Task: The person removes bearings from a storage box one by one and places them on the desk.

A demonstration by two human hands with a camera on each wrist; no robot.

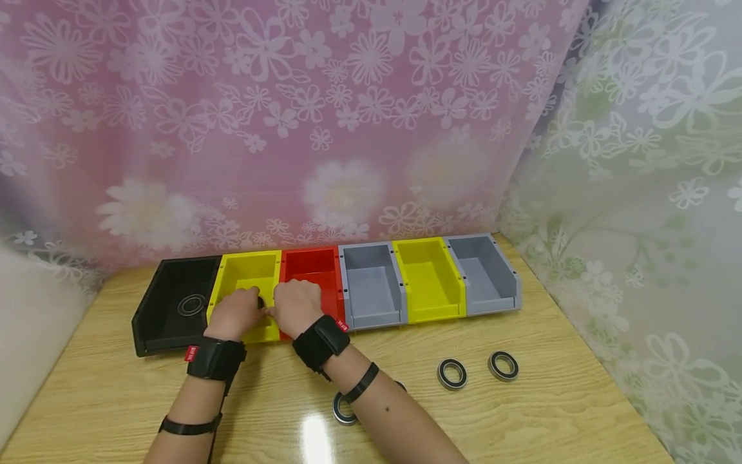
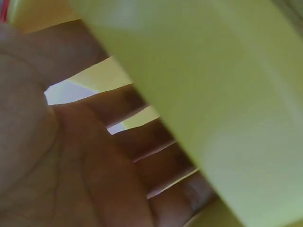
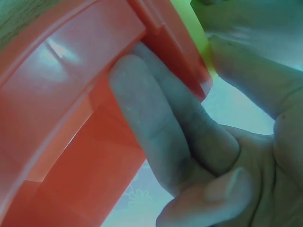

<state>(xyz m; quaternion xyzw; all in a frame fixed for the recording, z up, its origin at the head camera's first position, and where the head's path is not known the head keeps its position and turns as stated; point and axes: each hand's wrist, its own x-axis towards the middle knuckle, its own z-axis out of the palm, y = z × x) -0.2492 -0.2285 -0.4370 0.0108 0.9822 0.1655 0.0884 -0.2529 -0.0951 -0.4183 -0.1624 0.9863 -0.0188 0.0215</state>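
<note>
My left hand (image 1: 234, 314) reaches into the left yellow bin (image 1: 251, 260). In the left wrist view its fingers (image 2: 142, 137) run behind the bin's yellow wall (image 2: 213, 104), tips hidden. A small dark thing (image 1: 260, 303) shows beside the left fingers in the head view; I cannot tell whether either hand holds it. My right hand (image 1: 297, 307) is over the edge between the yellow bin and the red bin (image 1: 310, 260), its thumb side close to the left hand. In the right wrist view two right fingers (image 3: 147, 109) extend into the red bin, against its inner side.
A black bin (image 1: 174, 277) with a ring bearing (image 1: 191, 305) inside stands at the row's left end. Grey (image 1: 371, 280), yellow (image 1: 429, 277) and grey (image 1: 481, 270) bins continue rightward. Bearings (image 1: 452, 374) (image 1: 503, 366) lie on the wooden table; another bearing (image 1: 343, 410) is partly behind the right forearm.
</note>
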